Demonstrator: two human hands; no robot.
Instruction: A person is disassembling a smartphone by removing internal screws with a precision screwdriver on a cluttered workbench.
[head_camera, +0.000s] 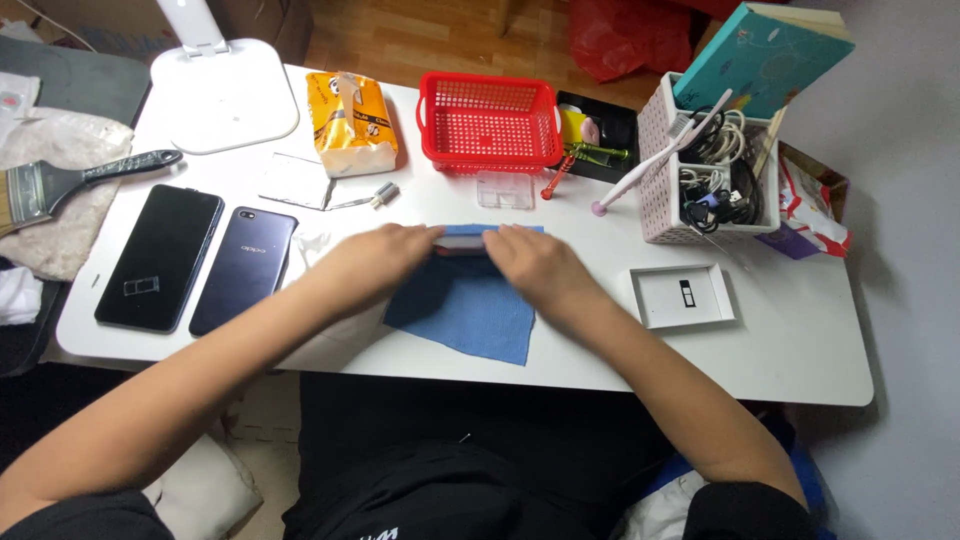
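Observation:
A blue cloth (465, 310) lies on the white table (800, 350) in front of me. At its far edge sits a small flat device (462, 238) with a grey and reddish edge, mostly covered by my hands. My left hand (372, 258) grips its left end and my right hand (532, 262) grips its right end, fingers curled over it. Two dark phones, one large (160, 256) and one smaller (245, 268), lie face-up and face-down to the left of my left hand.
At the back stand a red plastic basket (488, 120), a yellow tissue pack (350, 122), a white lamp base (225, 92) and a white organiser (700, 180) with cables and a teal book. A small white tray (682, 296) lies right; a brush (70, 180) left.

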